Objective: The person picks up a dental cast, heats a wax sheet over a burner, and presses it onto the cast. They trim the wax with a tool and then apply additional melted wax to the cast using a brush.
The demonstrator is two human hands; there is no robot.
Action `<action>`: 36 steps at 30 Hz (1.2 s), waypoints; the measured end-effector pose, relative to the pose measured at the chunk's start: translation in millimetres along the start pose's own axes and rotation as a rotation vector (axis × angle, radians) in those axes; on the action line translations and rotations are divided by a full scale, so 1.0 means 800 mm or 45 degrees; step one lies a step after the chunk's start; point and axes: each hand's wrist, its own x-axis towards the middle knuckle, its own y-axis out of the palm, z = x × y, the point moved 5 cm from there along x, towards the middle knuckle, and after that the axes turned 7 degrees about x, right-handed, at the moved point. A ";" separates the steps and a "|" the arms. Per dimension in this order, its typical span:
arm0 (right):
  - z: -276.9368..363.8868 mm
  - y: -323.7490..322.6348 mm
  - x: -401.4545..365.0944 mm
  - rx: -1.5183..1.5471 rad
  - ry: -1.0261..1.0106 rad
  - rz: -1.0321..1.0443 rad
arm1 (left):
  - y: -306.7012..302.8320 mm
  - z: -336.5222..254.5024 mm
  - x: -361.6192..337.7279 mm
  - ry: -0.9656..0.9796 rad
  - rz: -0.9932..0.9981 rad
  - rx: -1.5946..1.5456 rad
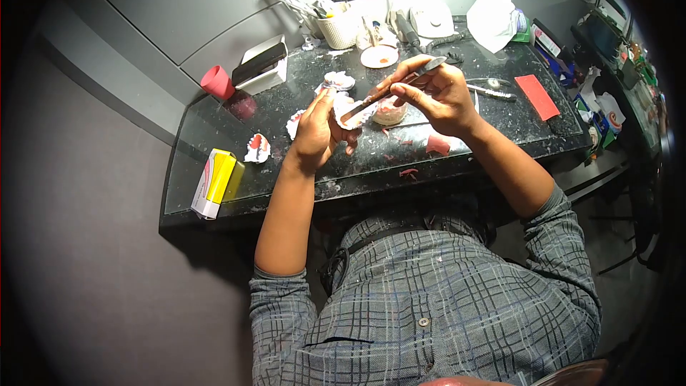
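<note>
My left hand (314, 132) is closed around the edge of a white plaster dental cast (349, 112) and holds it up over the dark table. A slim dark carving tool (380, 94) is pinched in my right hand (441, 100). Its thin end reaches down onto the cast's surface, while its broad end points up past my fingers. Behind the held cast sits another cast (339, 81) on a base. A round cast with pink wax (389, 112) stands below my right hand, and part of a white cast (293, 124) shows beside my left wrist.
A small cast with red inside (258, 149) and a yellow-white box (216, 184) lie at left. Pink wax scraps (438, 145) lie near the front, a red wax sheet (537, 97) at right. A red cup (217, 82) and a tool holder (337, 31) stand behind.
</note>
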 end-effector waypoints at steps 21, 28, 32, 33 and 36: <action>-0.004 -0.006 0.000 0.239 0.137 0.042 | -0.002 0.002 -0.002 0.004 -0.018 0.059; -0.007 -0.006 0.001 0.208 0.108 0.149 | -0.005 0.005 -0.002 -0.046 -0.104 0.143; -0.009 -0.005 0.002 0.224 0.146 0.133 | -0.004 0.007 -0.004 -0.082 -0.110 0.226; -0.010 -0.003 0.003 0.262 0.162 0.116 | -0.003 0.006 -0.005 -0.069 -0.110 0.240; -0.008 -0.003 0.002 0.283 0.171 0.122 | 0.000 0.002 -0.007 -0.083 -0.085 0.276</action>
